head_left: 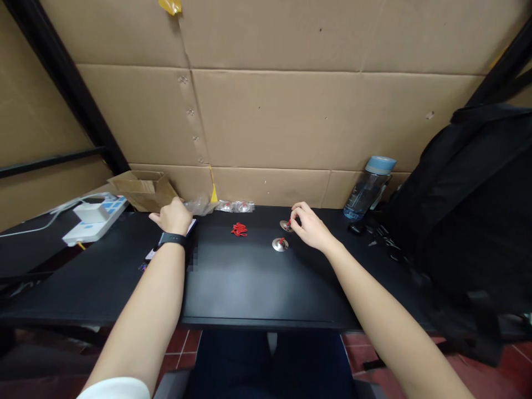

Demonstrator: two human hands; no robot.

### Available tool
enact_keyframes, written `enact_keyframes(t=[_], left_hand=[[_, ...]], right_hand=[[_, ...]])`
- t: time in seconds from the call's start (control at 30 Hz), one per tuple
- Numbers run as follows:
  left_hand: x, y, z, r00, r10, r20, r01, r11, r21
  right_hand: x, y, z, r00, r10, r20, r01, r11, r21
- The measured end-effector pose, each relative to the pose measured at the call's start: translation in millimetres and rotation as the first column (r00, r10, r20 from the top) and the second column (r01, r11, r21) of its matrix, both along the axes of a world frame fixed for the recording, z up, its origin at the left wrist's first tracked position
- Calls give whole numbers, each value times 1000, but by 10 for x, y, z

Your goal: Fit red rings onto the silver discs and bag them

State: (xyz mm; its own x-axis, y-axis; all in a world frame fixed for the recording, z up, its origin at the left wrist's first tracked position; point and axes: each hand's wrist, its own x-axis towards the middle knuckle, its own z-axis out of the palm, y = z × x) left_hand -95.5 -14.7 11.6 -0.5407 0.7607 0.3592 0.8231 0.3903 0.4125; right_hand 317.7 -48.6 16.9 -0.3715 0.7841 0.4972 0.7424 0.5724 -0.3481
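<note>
You've got 2 loose cymbals on 1 desk [245, 282], both R of the cord [239, 229] (1, red, bunched): the far cymbal [284, 225] abt level w/ it, the near cymbal [277, 245] a bit closer to you, lying flat. Each has a red tie in the ctr.

Your R hand [308, 226] has thumb & fingertip pinched tog. on the far cymbal's tie, so that cymbal sits right at the tips; can't tell if it's off the desk. The near cymbal is just beside, not touched.

Your L hand [174, 216] is well L of the cord, fingers bent, over 1 phone [190, 228] & by 1 bag [145, 200]; can't tell if it grips anything.

Also: 2 clear packs [235, 206] w/ shiny discs just behind the cord; 1 bottle [366, 191] well R of it.
</note>
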Motion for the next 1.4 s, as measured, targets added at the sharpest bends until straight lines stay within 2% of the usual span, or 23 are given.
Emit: enact_keyframes(t=[0.17,0.3,0.4,0.5,0.6,0.67,0.73,0.8,0.9,1.0,1.1,1.17,1.27,1.4], left_hand=[[-41,-69,113,990,138,8,-138,987,77],[-98,-158,220,986,168,4,-163,952,260],[40,-204,320,994,100,-53,-68,898,434],[452,-249,390,978,-107,-180,184,853,489],[1062,-319,319,862,-380,-336,495,775,394],[1465,-373,177,716,-563,-412,687,675,271],[1781,-419,6,562,-690,-457,813,563,149],[1977,-457,-136,426,-770,-475,882,470,28],[2069,-514,-226,333,-817,-471,916,398,-43],[2050,-580,-205,277,-843,-461,938,342,-62],[2028,-627,-179,149,-887,-437,961,235,-149],[2021,-634,-176,90,-898,-432,961,192,-199],[2001,-623,-161,85,-894,-439,954,201,-223],[1969,-626,-98,122,-885,-449,935,254,-249]], right_hand=[[26,31,-22,1000,14,3,-14,1000,-4],[39,48,-31,1000,14,21,-14,1000,-13],[35,41,-26,1000,2,28,-1,1000,-20],[34,28,-11,999,-16,37,17,999,-35],[54,32,4,999,-30,44,32,998,-47],[80,50,7,998,-33,52,36,998,-51],[110,72,5,997,-36,66,39,998,-52],[136,90,4,995,-38,87,43,997,-57],[164,94,21,991,-42,127,52,996,-77],[189,83,60,983,-60,171,79,991,-106],[229,78,103,974,-78,212,115,980,-164],[260,78,127,972,-59,228,115,964,-239],[291,69,147,970,34,241,56,933,-355],[278,43,143,959,136,247,-26,914,-405]])
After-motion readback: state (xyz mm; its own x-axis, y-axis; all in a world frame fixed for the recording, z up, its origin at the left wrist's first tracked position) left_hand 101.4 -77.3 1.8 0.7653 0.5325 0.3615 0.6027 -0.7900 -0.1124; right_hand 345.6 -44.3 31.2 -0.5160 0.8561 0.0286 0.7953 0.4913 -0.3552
